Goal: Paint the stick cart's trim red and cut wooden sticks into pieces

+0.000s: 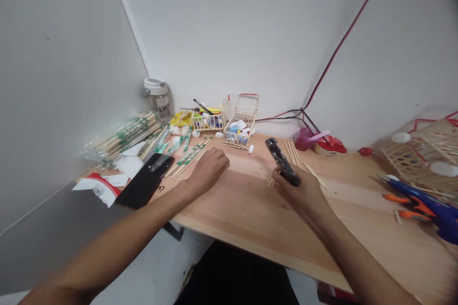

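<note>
My left hand (206, 169) rests on the wooden desk (250, 209) with its fingers curled down, right beside several green-wrapped chopsticks (189, 156); whether it holds one I cannot make out. My right hand (304, 190) is closed around a black hand tool (282, 161) that points up and away from me, with short wooden sticks (271, 181) by its fingers. More bare sticks (292, 151) lie just beyond the tool.
Two small stick baskets (239, 126) with coloured bits stand at the back. A chopstick bundle (129, 136), a jar (157, 97) and a black phone (145, 182) sit left. A blue glue gun (425, 202), a stick frame (422, 152) and red bowl (329, 145) are right.
</note>
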A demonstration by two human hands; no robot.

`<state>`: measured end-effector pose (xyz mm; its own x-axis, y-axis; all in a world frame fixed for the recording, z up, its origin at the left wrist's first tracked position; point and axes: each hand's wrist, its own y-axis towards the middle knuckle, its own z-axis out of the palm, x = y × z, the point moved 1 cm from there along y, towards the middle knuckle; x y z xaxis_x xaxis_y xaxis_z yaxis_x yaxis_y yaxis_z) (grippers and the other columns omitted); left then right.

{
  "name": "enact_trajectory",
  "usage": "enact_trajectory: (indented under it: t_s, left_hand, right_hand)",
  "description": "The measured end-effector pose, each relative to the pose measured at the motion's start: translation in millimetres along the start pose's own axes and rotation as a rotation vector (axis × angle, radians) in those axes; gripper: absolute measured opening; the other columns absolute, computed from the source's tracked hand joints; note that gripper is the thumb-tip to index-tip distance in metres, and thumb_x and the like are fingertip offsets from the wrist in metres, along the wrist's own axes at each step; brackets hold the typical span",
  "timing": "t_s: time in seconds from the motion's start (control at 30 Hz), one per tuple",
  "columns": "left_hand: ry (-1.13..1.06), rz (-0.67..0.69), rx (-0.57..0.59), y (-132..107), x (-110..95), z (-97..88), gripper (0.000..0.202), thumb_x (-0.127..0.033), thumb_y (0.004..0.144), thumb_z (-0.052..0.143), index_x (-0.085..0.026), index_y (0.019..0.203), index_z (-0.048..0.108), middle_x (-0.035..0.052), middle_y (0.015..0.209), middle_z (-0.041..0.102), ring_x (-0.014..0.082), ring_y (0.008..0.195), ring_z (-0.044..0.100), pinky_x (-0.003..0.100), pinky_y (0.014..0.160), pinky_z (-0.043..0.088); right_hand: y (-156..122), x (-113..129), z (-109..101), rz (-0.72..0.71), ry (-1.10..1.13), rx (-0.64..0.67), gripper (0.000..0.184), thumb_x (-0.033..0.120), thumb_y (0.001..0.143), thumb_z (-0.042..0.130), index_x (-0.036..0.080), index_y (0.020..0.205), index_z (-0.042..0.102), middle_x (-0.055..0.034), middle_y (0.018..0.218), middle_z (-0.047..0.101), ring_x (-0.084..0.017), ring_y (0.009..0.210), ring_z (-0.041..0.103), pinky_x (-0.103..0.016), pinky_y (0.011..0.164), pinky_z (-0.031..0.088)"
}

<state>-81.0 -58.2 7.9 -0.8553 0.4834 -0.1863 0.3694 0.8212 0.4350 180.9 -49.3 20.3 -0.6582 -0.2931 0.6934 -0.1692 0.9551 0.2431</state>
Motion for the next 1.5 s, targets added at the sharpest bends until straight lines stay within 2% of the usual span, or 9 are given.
enact_trajectory:
  t_s: [0.1,0.27,0.37,0.53,0.8,1.0,1.2,1.3,1.5]
  left_hand:
    - [-0.322,-0.022,-0.060,14.7,-20.8,4.4,0.020,-0.025,0.090,0.053,-0.015,0.087,0.071,0.0083,0.089,0.067,0.0187,0.090,0.058,0.030,0.083,0.043]
    - [-0.885,-0.160,0.195,38.9,-53.2,16.1,0.017,-0.023,0.081,0.062,-0.016,0.090,0.075,0.0022,0.083,0.074,0.0153,0.077,0.066,0.022,0.069,0.047]
    - [-0.976,-0.201,0.187,45.3,-57.9,23.0,0.015,-0.021,0.078,0.063,-0.016,0.084,0.076,0.0007,0.079,0.075,0.0150,0.075,0.066,0.020,0.069,0.047]
    - [-0.841,-0.238,0.134,43.2,-50.7,36.1,0.016,-0.018,0.076,0.064,-0.017,0.085,0.077,0.0020,0.080,0.075,0.0162,0.074,0.066,0.022,0.068,0.047]
    - [-0.580,-0.077,0.092,40.9,-50.0,44.8,0.010,-0.016,0.077,0.066,-0.020,0.075,0.075,0.0018,0.079,0.073,0.0160,0.076,0.063,0.026,0.074,0.044]
    - [-0.677,-0.058,0.096,40.8,-52.2,39.4,0.011,-0.019,0.080,0.064,-0.018,0.076,0.074,0.0018,0.079,0.074,0.0145,0.075,0.063,0.025,0.075,0.044]
    - [-0.744,-0.156,0.141,42.3,-49.7,30.1,0.019,-0.024,0.083,0.058,-0.015,0.074,0.072,0.0023,0.075,0.072,0.0135,0.071,0.062,0.023,0.069,0.044]
    - [-0.606,-0.231,0.137,44.9,-48.0,28.6,0.017,-0.021,0.080,0.058,-0.015,0.073,0.071,0.0032,0.074,0.070,0.0144,0.069,0.060,0.024,0.067,0.043]
    - [-0.235,-0.138,0.147,45.0,-53.6,34.2,0.011,-0.013,0.081,0.052,-0.016,0.079,0.063,0.0055,0.082,0.067,0.0189,0.079,0.058,0.029,0.070,0.041]
  right_hand:
    - [4.4,7.4,-1.5,0.021,0.079,0.022,0.022,0.041,0.075,0.057,0.020,0.075,0.062,-0.0013,0.068,0.065,-0.020,0.065,0.060,-0.030,0.061,0.044]
    - [16.2,19.2,-4.9,-0.010,0.117,0.099,0.026,0.045,0.074,0.060,0.019,0.078,0.063,-0.0022,0.066,0.065,-0.020,0.062,0.060,-0.031,0.061,0.045]
    - [20.6,20.2,-3.3,-0.052,0.086,0.068,0.023,0.042,0.075,0.061,0.020,0.081,0.065,-0.0025,0.072,0.068,-0.021,0.069,0.063,-0.031,0.064,0.045]
    - [20.4,13.4,9.7,-0.103,0.040,0.104,0.019,0.040,0.077,0.059,0.022,0.081,0.066,-0.0013,0.078,0.070,-0.022,0.076,0.064,-0.031,0.068,0.045]
    - [19.2,9.3,18.2,-0.138,-0.010,0.134,0.016,0.037,0.077,0.057,0.022,0.077,0.065,-0.0013,0.077,0.070,-0.021,0.074,0.063,-0.029,0.066,0.044]
    - [19.1,8.2,14.4,-0.102,0.040,0.119,0.015,0.035,0.075,0.059,0.023,0.082,0.065,-0.0006,0.080,0.070,-0.021,0.076,0.063,-0.031,0.069,0.045]
    - [22.3,5.9,5.0,0.001,0.161,0.074,0.023,0.039,0.070,0.064,0.020,0.082,0.067,-0.0011,0.070,0.067,-0.020,0.067,0.063,-0.030,0.062,0.046]
    - [22.7,4.2,0.3,0.127,0.251,0.079,0.031,0.044,0.068,0.068,0.018,0.085,0.067,-0.0019,0.065,0.066,-0.017,0.056,0.059,-0.027,0.050,0.043]
    - [21.4,1.3,-5.4,0.263,0.418,0.088,0.039,0.047,0.067,0.071,0.016,0.091,0.065,-0.0031,0.066,0.065,-0.016,0.051,0.056,-0.023,0.038,0.035]
